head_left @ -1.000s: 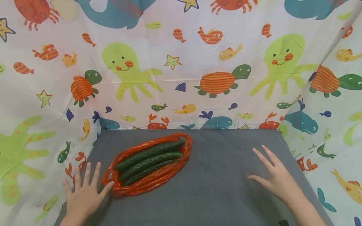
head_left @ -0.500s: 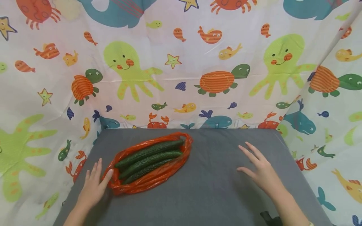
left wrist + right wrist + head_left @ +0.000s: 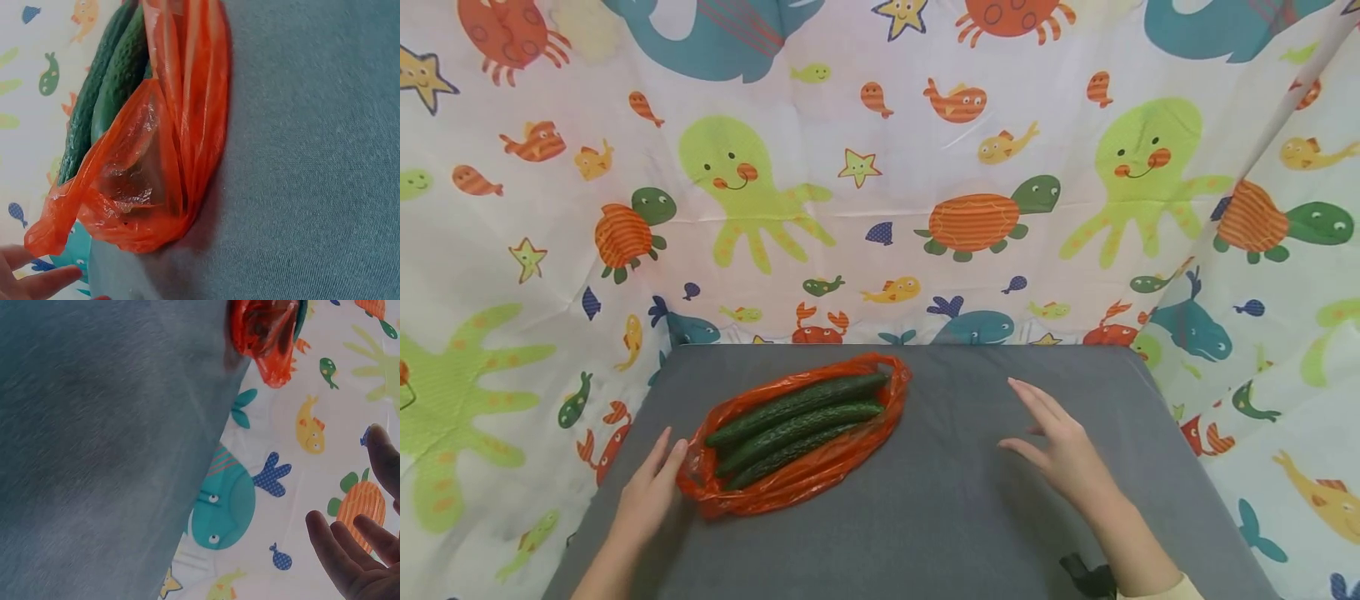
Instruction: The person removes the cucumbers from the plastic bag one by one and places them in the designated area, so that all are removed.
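Three dark green cucumbers [image 3: 801,429] lie side by side in an orange plastic bag [image 3: 820,485] whose top gapes. Just off the bag's left end is my left hand [image 3: 647,498], fingers extended. In the left wrist view, its fingers [image 3: 53,281] show beside the bag's loose corner [image 3: 47,236]; whether they touch it, I cannot tell. My right hand [image 3: 1060,454] is held above the cloth, well to the right of the bag, with nothing in it. Its fingers [image 3: 337,550] are spread in the right wrist view, where the bag's end [image 3: 265,337] shows at the top.
Grey cloth [image 3: 940,517] covers the tabletop. White curtain [image 3: 880,75] printed with sea animals stands behind it and along both sides. A small black object [image 3: 1088,575] shows by the right wrist.
My left hand has moved inward and turned more sideways at the bag's left end. My right hand has moved left over the cloth. The bag and cucumbers stay in place.
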Available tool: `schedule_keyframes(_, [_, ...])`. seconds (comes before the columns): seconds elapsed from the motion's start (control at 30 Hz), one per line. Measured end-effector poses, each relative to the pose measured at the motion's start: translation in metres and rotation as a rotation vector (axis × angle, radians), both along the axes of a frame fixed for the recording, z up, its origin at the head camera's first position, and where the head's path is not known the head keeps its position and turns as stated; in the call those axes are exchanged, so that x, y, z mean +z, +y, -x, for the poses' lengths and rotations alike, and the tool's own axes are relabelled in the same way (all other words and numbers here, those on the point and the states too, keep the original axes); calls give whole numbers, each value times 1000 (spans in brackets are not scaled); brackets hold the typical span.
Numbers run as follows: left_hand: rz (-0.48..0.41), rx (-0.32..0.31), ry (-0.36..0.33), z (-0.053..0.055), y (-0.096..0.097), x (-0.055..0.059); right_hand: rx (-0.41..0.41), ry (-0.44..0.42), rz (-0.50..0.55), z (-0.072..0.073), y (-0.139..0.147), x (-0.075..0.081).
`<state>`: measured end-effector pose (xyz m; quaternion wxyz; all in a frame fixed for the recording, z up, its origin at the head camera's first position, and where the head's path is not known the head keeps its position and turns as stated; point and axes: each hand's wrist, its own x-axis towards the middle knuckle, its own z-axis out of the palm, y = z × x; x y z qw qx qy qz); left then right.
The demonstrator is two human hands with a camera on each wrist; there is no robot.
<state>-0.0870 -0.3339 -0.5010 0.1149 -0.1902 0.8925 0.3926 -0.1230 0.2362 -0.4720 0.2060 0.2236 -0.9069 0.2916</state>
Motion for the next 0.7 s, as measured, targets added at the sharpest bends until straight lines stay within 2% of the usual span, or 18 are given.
schedule_keyframes(0.13, [-75, 38, -18, 0, 4, 1, 35, -18, 46, 8, -10, 0])
schedule_keyframes(0.3, [-133, 99, -10, 2, 5, -7, 87, -18, 60, 17, -26, 2])
schedule_keyframes(0.47, [-179, 161, -3, 5, 6, -13, 91, -16, 66, 25, -40, 3])
schedule_keyframes(0.7, [-221, 224, 37, 7, 7, -18, 134, -108, 139, 38, -59, 5])
